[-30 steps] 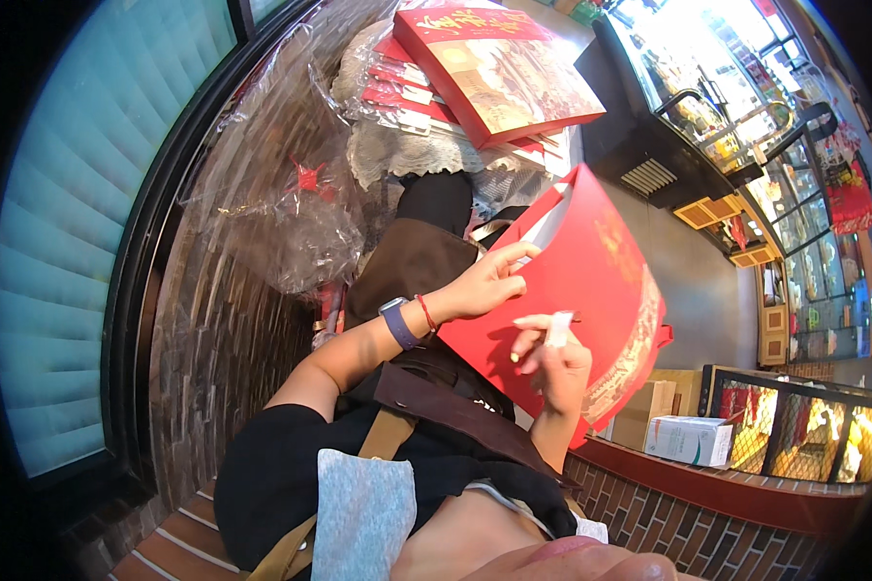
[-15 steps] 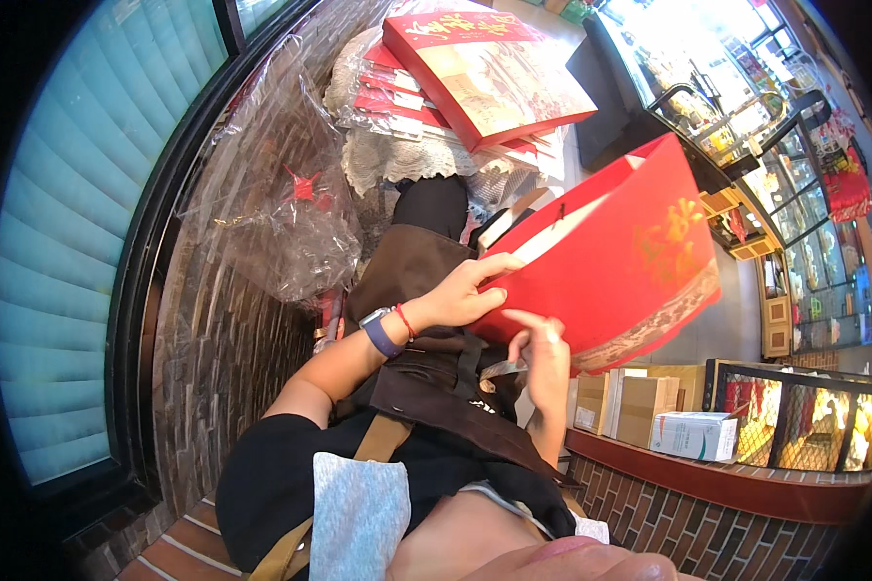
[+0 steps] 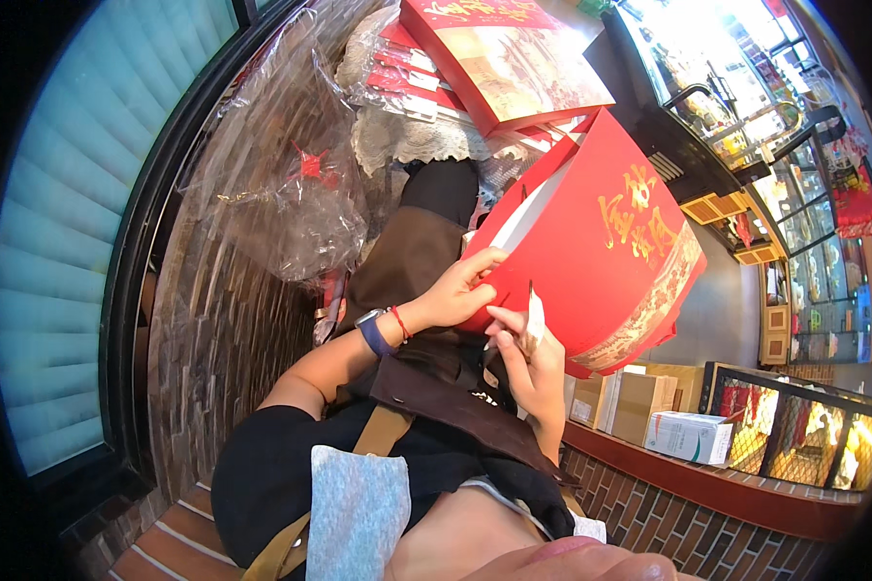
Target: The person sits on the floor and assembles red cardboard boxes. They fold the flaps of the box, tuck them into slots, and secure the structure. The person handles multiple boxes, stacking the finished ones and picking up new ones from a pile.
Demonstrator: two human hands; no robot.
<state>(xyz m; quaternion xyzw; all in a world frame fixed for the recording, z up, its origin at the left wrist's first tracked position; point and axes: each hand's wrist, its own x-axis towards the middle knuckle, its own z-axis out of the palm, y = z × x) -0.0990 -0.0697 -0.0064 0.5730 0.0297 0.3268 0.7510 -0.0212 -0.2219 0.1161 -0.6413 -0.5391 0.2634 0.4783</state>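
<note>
A big red paper gift bag (image 3: pixel 591 242) with gold lettering and a patterned band is tilted across my lap, its white inside showing along the opening. My left hand (image 3: pixel 458 289) is closed on the bag's edge, thumb and fingers pinching it. Close beside it, in front of the bag, my right hand (image 3: pixel 531 373) is closed around a small pointed tool (image 3: pixel 534 321), pale with a thin dark tip pointing up. I cannot make out its exact kind. A short dark mark or cord shows on the bag between my hands.
A flat red box (image 3: pixel 523 77) rests on red packs in clear plastic, over a lace cloth (image 3: pixel 417 136). Crumpled clear plastic (image 3: pixel 300 223) hangs at left by a brick-patterned wall. Cartons (image 3: pixel 641 407) stand on a ledge at right, near glass display cases (image 3: pixel 804 213).
My right hand has turned upward, bringing the pointed tool upright beside the bag. The bag has swung slightly, showing its gold lettering more squarely. My left hand keeps its hold.
</note>
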